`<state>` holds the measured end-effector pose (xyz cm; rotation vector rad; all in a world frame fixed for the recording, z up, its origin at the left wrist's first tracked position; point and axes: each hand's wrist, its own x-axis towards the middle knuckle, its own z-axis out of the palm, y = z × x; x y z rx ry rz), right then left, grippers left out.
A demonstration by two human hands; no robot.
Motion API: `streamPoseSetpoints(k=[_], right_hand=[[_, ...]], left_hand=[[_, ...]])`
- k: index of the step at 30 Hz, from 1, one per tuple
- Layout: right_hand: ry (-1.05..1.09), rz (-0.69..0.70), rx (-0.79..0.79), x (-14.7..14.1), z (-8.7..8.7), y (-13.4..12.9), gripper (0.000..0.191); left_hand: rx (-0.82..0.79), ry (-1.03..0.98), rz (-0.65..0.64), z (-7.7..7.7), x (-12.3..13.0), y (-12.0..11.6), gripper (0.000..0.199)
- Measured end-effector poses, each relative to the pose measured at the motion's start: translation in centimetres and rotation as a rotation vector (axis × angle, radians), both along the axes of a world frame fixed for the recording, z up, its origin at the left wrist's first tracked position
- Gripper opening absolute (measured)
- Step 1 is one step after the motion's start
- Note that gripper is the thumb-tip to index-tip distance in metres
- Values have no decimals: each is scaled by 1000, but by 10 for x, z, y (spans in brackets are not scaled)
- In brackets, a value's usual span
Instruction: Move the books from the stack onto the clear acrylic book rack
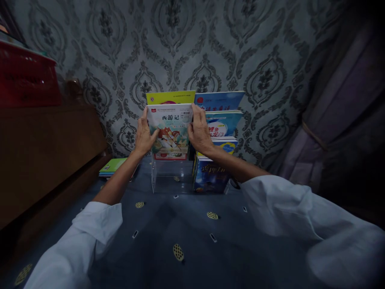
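Note:
A white and teal picture-covered book (172,134) is upright between both hands at the left side of a clear book rack (173,182). My left hand (144,134) grips its left edge, thumb on the cover. My right hand (200,130) is closed on its right edge near the top corner. Behind it rises a yellow-green book (171,97), and part of another cover shows just below it. On the rack's right side stand a blue book (222,99), a teal book (228,120) and a dark blue book (210,176) in front.
A small stack of books (112,166) lies left of the rack on the dark blue patterned cloth (150,249). Brown wooden furniture (45,152) with a red box (28,76) on it stands at the left. Patterned wall behind; a tied curtain (313,132) hangs right.

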<state>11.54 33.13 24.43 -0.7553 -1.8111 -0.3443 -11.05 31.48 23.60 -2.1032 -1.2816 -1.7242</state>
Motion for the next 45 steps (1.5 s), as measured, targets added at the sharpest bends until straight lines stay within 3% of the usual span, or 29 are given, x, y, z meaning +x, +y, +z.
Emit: streamPoseSetpoints(k=[7,23,32,38,45], right_hand=[[-7,-35,50,9,1,16,52],[59,5,150,21,13,29,34],[62,23,138,13,16,24,35],[61,44,132,26,17,21,38],[44,34,96,21,12,14,41]], left_hand=[[-19,216,251,15,-2,0,75],[177,214,101,27,-10,24,56],[157,198,134,28,-17,20,53],[191,192,109,31,-11,29,47],[141,279,71,15,-19,34,32]])
